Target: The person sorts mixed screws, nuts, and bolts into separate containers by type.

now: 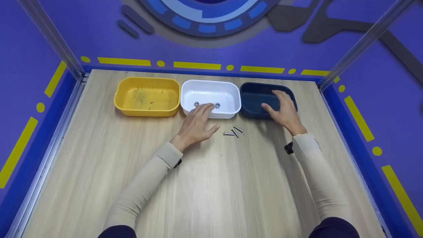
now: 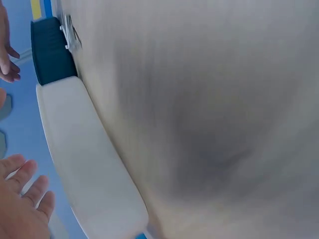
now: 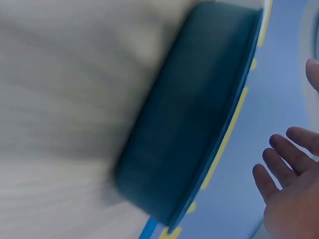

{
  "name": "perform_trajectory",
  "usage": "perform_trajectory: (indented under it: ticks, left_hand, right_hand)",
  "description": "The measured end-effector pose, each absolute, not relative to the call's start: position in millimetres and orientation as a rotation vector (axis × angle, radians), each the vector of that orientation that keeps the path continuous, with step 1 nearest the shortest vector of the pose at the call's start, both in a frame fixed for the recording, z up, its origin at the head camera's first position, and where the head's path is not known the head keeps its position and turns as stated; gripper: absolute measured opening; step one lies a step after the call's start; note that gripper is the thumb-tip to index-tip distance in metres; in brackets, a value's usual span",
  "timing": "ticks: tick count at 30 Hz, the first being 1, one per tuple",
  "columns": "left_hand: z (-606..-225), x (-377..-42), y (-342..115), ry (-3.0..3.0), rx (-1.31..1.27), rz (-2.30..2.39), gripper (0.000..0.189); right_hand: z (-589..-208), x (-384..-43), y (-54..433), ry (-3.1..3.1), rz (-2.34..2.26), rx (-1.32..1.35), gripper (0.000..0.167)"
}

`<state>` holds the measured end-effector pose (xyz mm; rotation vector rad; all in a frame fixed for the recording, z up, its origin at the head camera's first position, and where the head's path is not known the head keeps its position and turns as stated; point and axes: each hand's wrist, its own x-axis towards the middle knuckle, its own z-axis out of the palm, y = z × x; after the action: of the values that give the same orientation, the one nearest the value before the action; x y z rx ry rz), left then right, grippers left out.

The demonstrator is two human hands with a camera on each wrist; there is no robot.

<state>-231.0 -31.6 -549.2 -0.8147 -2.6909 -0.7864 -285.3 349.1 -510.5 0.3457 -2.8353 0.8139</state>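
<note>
My left hand (image 1: 197,127) is over the front rim of the white bin (image 1: 228,115), fingers extended and thumb spread to the side. Two nuts (image 1: 217,105) lie in that bin close to its fingertips. Above the dark blue-green bin (image 1: 252,112) hovers my right hand (image 1: 285,111), thumb and fingers apart with nothing between them. In the right wrist view the right hand's fingers (image 3: 281,169) are spread beside the bin's rim. Several metal bolts (image 1: 235,131) lie on the table in front of the white and dark bins.
A yellow bin (image 1: 147,112) with small dark specks in it stands at the left end of the row. The wooden table (image 1: 211,185) is bordered by blue panels and metal rails (image 1: 49,145) at the sides.
</note>
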Motion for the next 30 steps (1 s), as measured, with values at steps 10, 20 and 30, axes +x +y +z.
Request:
perform_trajectory:
  ticks: [10, 20, 30]
  left_hand:
    - [-560.2, -223.3, -9.7, -2.620, -0.964, -0.869, 0.069]
    - [-567.4, -221.2, 6.0, -2.758, -1.015, -0.972, 0.066]
    - [-568.4, -223.6, 16.0, -2.854, -0.986, -1.028, 0.058]
  right_hand:
    - [-526.9, -283.4, 387.0, -2.915, 0.732, 0.253, 0.098]
    - [-540.4, -281.1, 410.7, -3.004, 0.698, 0.143, 0.106]
    - [-548.9, -282.9, 423.3, -3.096, 0.707, 0.061, 0.109]
